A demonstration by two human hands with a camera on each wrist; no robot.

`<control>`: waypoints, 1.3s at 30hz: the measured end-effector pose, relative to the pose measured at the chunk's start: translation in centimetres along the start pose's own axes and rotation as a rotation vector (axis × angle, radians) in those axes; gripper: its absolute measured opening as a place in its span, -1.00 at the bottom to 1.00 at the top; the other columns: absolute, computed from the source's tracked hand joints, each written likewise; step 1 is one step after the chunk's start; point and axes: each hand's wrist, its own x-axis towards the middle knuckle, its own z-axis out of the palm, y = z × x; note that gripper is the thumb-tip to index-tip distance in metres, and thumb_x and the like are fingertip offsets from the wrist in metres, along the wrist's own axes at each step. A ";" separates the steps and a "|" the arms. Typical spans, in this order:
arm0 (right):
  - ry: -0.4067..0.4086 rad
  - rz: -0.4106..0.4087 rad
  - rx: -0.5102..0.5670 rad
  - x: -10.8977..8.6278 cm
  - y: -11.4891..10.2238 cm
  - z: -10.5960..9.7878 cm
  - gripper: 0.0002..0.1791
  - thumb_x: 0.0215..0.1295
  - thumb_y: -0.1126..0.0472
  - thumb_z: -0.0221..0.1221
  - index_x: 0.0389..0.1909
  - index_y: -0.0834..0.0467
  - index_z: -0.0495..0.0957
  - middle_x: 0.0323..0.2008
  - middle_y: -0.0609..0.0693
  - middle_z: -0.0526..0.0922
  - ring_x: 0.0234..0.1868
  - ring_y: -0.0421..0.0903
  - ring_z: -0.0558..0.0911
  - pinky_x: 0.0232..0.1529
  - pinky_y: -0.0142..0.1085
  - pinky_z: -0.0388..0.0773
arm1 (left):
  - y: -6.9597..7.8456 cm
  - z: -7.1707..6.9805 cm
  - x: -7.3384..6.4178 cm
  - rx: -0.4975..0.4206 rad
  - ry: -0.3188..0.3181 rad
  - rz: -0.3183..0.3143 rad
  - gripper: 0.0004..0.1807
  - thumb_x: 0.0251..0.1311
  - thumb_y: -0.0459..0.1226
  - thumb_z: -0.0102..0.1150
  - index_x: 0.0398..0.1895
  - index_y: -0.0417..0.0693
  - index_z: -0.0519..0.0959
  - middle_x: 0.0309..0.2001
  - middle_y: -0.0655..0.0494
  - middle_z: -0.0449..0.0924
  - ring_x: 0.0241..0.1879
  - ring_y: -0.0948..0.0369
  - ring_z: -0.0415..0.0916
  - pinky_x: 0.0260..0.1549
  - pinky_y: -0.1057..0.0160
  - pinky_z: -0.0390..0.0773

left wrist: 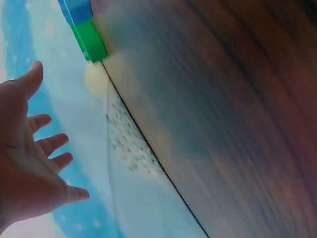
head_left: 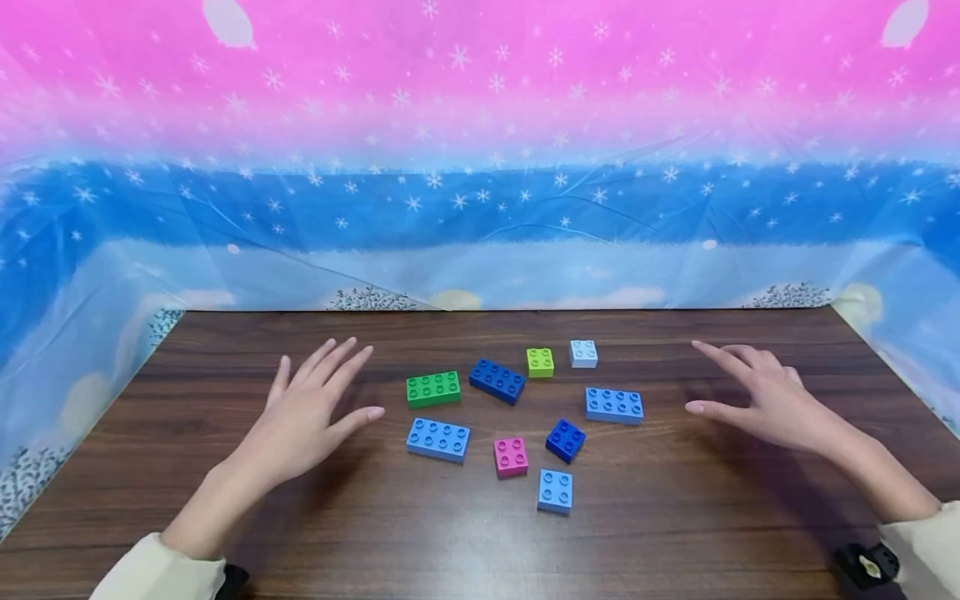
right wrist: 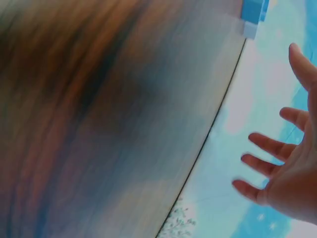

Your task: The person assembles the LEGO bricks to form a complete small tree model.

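Note:
My left hand [head_left: 303,421] hovers over the table with fingers spread, holding nothing; the green eight-stud brick [head_left: 433,389] and a light blue eight-stud brick [head_left: 438,439] lie nearest it. On the other side, my right hand [head_left: 772,404] also holds nothing, its fingers extended toward another light blue eight-stud brick [head_left: 613,405]. Between the hands lie a dark blue long brick [head_left: 497,381], a lime square brick [head_left: 540,362], a pale blue square brick [head_left: 582,353], a pink square brick [head_left: 511,457], a dark blue square brick [head_left: 566,439] and a light blue square brick [head_left: 555,491].
The bricks lie apart, studs up, on a dark wood-grain table [head_left: 360,542]. A pink and blue snowflake cloth [head_left: 480,200] hangs along the table's far edge and sides. A black strap device [head_left: 862,567] sits at the right wrist.

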 end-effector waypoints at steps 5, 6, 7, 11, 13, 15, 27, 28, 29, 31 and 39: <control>-0.016 -0.114 0.165 -0.1 -1.8 -0.2 -0.24 0.08 -0.01 0.28 0.31 -0.01 0.22 -0.08 0.05 0.42 -0.04 0.03 0.42 -0.14 0.01 0.39 | 2.1 0.7 0.2 -0.054 0.040 0.108 -0.27 0.14 0.03 0.13 0.34 -0.03 0.19 0.27 -0.06 0.22 0.26 -0.06 0.07 0.09 -0.30 -0.01; -0.023 -0.140 0.202 -0.1 -2.1 -0.2 -0.27 0.08 0.02 0.29 0.29 0.01 0.25 -0.13 0.01 0.43 -0.10 -0.04 0.45 -0.19 -0.09 0.45 | 2.5 0.9 0.2 -0.068 0.043 0.132 -0.28 0.13 0.02 0.15 0.32 -0.04 0.22 0.23 -0.06 0.26 0.23 -0.04 0.12 0.06 -0.28 0.05; -0.038 -0.164 0.238 0.0 -2.5 -0.2 -0.29 0.08 0.06 0.29 0.27 0.03 0.27 -0.17 -0.02 0.44 -0.16 -0.09 0.47 -0.23 -0.17 0.48 | 3.0 1.1 0.2 -0.083 0.043 0.157 -0.29 0.11 0.01 0.17 0.30 -0.05 0.24 0.20 -0.05 0.30 0.20 -0.03 0.16 0.03 -0.26 0.11; -0.149 -0.211 0.384 0.1 -4.1 -0.1 -0.35 0.11 0.11 0.28 0.23 0.12 0.30 -0.22 -0.02 0.49 -0.24 -0.13 0.52 -0.28 -0.34 0.53 | 4.8 2.2 0.3 -0.168 0.001 0.232 -0.32 0.09 -0.01 0.20 0.26 -0.06 0.31 0.12 0.01 0.38 0.13 0.04 0.24 -0.03 -0.17 0.23; -0.215 -0.221 0.448 0.1 -5.0 0.1 -0.37 0.13 0.11 0.25 0.22 0.17 0.30 -0.21 0.01 0.52 -0.23 -0.11 0.54 -0.26 -0.33 0.53 | 5.7 2.6 0.3 -0.213 -0.037 0.248 -0.34 0.09 0.00 0.19 0.24 -0.05 0.33 0.11 0.03 0.38 0.13 0.07 0.24 -0.03 -0.14 0.24; -0.264 -0.256 0.500 0.1 -6.0 0.4 -0.41 0.16 0.14 0.23 0.20 0.19 0.32 -0.24 0.02 0.53 -0.26 -0.14 0.54 -0.27 -0.33 0.54 | 6.6 3.0 0.4 -0.257 -0.066 0.257 -0.36 0.10 0.01 0.18 0.23 -0.05 0.34 0.10 0.05 0.38 0.13 0.08 0.23 -0.03 -0.13 0.24; -0.387 -0.419 0.638 0.1 -10.3 3.5 -0.58 0.16 0.15 0.23 0.02 0.20 0.44 -0.39 -0.05 0.52 -0.51 -0.30 0.48 -0.54 -0.38 0.49 | 10.2 5.3 0.7 -0.336 -0.143 0.306 -0.44 0.05 -0.05 0.26 0.14 -0.02 0.45 -0.04 0.14 0.44 -0.03 0.22 0.28 -0.16 0.07 0.29; -0.385 -0.425 0.637 0.1 -10.6 3.8 -0.60 0.16 0.14 0.23 0.00 0.19 0.46 -0.41 -0.06 0.52 -0.53 -0.32 0.47 -0.56 -0.39 0.48 | 10.3 5.4 0.7 -0.330 -0.140 0.304 -0.44 0.04 -0.06 0.27 0.13 -0.02 0.45 -0.04 0.15 0.44 -0.03 0.22 0.28 -0.16 0.08 0.29; -0.381 -0.431 0.638 0.2 -10.8 4.1 -0.61 0.15 0.13 0.24 -0.02 0.17 0.47 -0.42 -0.07 0.52 -0.54 -0.33 0.46 -0.57 -0.40 0.47 | 10.4 5.5 0.7 -0.326 -0.137 0.303 -0.44 0.03 -0.06 0.28 0.13 -0.02 0.46 -0.04 0.15 0.44 -0.03 0.22 0.28 -0.17 0.09 0.28; -0.370 -0.437 0.639 0.3 -11.2 4.6 -0.64 0.14 0.12 0.25 -0.05 0.16 0.49 -0.45 -0.09 0.51 -0.56 -0.35 0.43 -0.59 -0.41 0.45 | 10.5 5.6 0.8 -0.323 -0.133 0.298 -0.44 0.02 -0.06 0.29 0.12 -0.02 0.46 -0.03 0.17 0.43 -0.03 0.22 0.27 -0.18 0.11 0.26; -0.293 -0.430 0.595 0.5 -12.0 6.3 -0.67 0.11 0.07 0.27 -0.15 0.15 0.52 -0.52 -0.20 0.47 -0.59 -0.38 0.38 -0.61 -0.45 0.40 | 10.4 5.7 1.2 -0.323 -0.133 0.285 -0.45 0.03 -0.05 0.27 0.12 0.00 0.46 -0.04 0.18 0.44 -0.04 0.23 0.25 -0.18 0.10 0.23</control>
